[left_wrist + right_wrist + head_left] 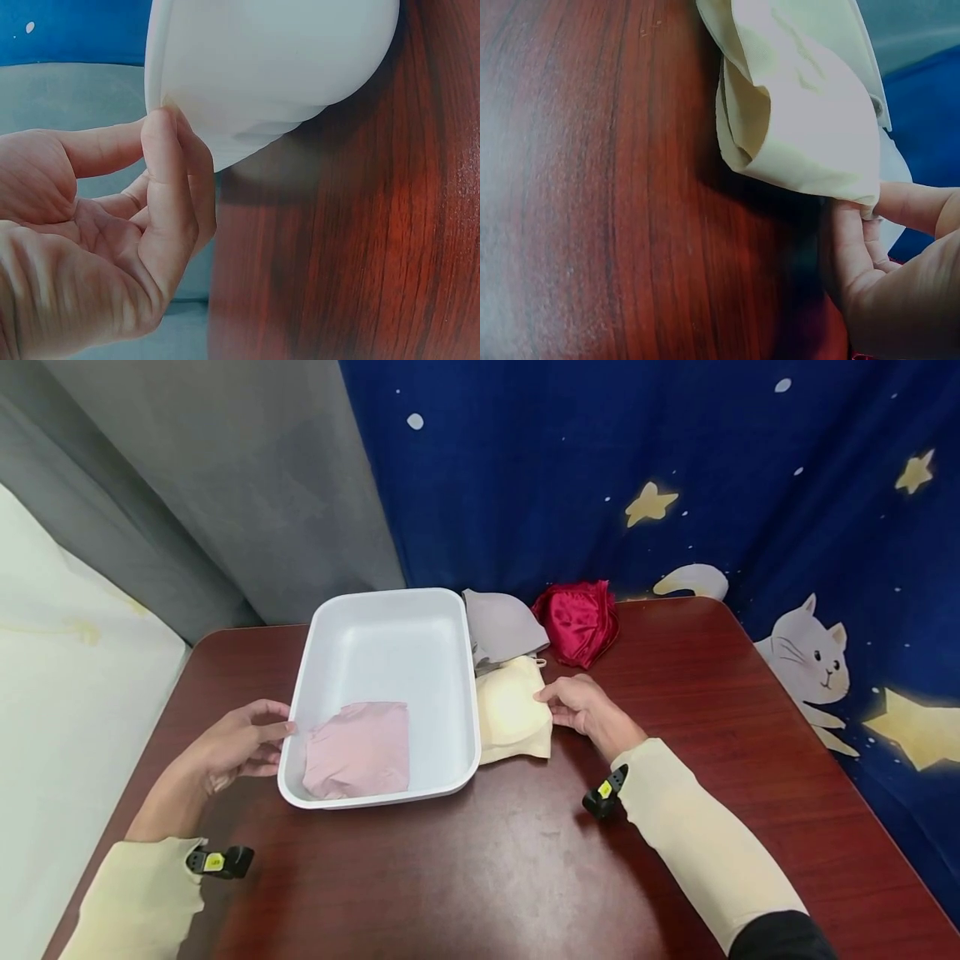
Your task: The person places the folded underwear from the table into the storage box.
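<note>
A white plastic tray (397, 643) stands on the table, with a folded pink fabric garment (360, 747) inside its near left part. My left hand (251, 739) pinches the tray's left rim between thumb and fingers, also plain in the left wrist view. Right of the tray lies a folded pale yellow bra (513, 706), its cup bulging upward and a small strap loop at its far corner. With thumb and fingers, my right hand (577, 703) grips its right edge. In the right wrist view, the yellow bra (810, 112) shows folded layers.
A grey bra (502, 622) lies behind the yellow one, against the tray. Farther right, a shiny red satin bra (577, 622) sits near the table's back edge. Grey and dark blue curtains (525, 468) hang behind the brown wooden table (480, 877).
</note>
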Demonstrator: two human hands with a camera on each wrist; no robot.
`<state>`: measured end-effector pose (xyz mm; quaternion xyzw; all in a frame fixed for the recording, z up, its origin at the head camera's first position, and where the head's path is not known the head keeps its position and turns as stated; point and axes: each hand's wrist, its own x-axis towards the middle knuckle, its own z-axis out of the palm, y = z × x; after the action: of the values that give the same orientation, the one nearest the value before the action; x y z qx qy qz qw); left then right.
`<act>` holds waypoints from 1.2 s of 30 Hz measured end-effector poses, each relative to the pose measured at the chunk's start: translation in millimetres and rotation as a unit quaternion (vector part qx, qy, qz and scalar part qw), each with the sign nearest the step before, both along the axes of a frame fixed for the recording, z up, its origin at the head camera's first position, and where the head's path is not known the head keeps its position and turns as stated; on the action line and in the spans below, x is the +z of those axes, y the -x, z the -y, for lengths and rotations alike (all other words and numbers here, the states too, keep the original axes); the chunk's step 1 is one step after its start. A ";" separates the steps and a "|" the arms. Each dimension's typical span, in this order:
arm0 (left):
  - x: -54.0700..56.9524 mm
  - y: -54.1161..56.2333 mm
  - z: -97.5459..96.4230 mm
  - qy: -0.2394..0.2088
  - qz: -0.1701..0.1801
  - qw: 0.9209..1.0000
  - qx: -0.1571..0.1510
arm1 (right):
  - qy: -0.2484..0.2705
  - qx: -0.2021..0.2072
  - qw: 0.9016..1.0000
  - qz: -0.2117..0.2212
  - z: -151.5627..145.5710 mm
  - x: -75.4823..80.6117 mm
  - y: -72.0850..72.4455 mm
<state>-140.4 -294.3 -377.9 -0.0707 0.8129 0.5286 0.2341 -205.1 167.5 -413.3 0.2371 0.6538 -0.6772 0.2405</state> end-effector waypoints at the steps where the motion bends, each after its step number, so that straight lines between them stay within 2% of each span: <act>1: 0.0 0.1 0.0 0.000 0.000 1.000 0.000 | 0.002 0.000 1.000 -0.002 0.3 0.5 0.1; 23: -2.1 -0.9 1.4 0.003 -0.004 1.000 0.002 | 0.068 0.005 0.996 -0.053 1.5 20.2 -1.4; 36: -0.9 -2.0 0.6 -0.004 -0.002 1.000 0.002 | 0.078 0.019 0.994 -0.077 -2.4 42.7 -5.7</act>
<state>-138.4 -295.0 -378.8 -0.0698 0.8113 0.5322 0.2316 -199.3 169.9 -370.6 0.1521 0.6198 -0.7379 0.2196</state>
